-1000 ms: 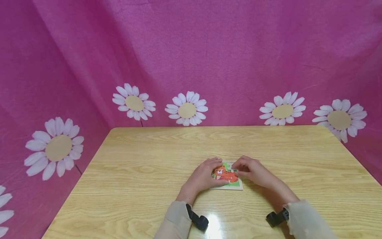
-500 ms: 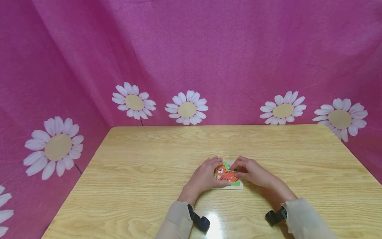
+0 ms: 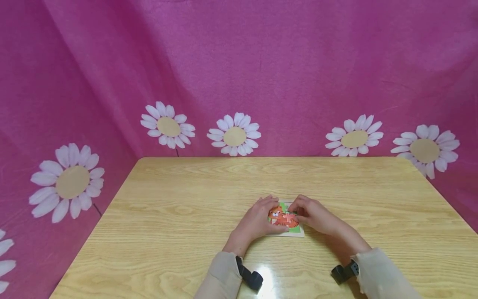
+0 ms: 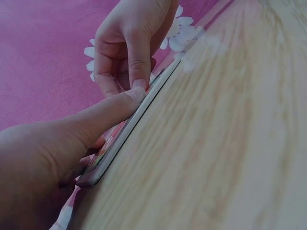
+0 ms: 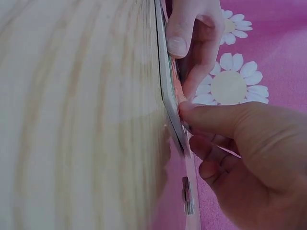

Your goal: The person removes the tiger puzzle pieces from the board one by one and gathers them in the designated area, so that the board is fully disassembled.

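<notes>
A small tiger jigsaw puzzle [image 3: 278,222] in a pale-edged board lies flat on the table. My left hand [image 3: 257,220] holds the board from the left, with its thumb on the near edge and its fingers at the far side. In the left wrist view, the left thumb [image 4: 117,110] lies along the rim. My right hand [image 3: 315,214] pinches a puzzle piece over the board's upper right part, and its fingertips hide most of that piece. In the right wrist view, the right thumb [image 5: 211,117] presses against the orange picture side.
The wood-grain table [image 3: 179,207] extends all round the puzzle. A pink cloth with daisies [image 3: 239,74] hangs behind and to the left. In the right wrist view, a small dark-edged object [image 5: 187,195] lies past the board; its kind is unclear.
My right fingertips have shifted slightly left over the board, and the pale gap beside them is now mostly covered. The left hand and board have moved very slightly right.
</notes>
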Action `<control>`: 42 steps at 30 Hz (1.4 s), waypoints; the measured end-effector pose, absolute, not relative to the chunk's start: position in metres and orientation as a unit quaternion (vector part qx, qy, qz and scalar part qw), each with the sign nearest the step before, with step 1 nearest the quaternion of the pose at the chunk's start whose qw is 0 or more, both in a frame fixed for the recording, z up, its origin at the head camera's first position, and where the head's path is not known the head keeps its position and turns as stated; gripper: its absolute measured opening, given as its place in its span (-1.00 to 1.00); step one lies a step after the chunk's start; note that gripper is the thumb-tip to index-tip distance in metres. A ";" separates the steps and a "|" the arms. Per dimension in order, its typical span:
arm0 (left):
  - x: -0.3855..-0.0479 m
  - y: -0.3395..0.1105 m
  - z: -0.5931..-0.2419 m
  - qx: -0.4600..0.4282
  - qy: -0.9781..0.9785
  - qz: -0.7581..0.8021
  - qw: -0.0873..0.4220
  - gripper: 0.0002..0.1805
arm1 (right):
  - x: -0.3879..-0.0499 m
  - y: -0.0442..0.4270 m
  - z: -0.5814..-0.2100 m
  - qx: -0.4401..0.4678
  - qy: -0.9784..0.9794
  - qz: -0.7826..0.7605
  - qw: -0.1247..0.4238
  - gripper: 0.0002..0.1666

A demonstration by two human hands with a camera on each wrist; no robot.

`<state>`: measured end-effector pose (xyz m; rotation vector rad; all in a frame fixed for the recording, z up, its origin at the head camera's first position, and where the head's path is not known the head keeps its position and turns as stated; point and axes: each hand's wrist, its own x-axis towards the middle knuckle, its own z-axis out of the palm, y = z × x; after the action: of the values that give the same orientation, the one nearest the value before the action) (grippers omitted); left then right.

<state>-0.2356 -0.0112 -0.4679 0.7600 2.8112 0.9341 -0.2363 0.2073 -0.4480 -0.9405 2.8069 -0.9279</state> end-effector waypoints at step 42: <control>-0.233 -0.003 -0.470 0.242 0.924 0.295 0.020 -0.11 | -0.227 0.201 -0.448 -0.323 0.896 -0.297 -0.070 -0.75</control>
<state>-0.2335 -0.0029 -0.4702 0.7495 2.8664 0.9156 -0.2275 0.2014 -0.4476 -1.0626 2.9481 -0.9756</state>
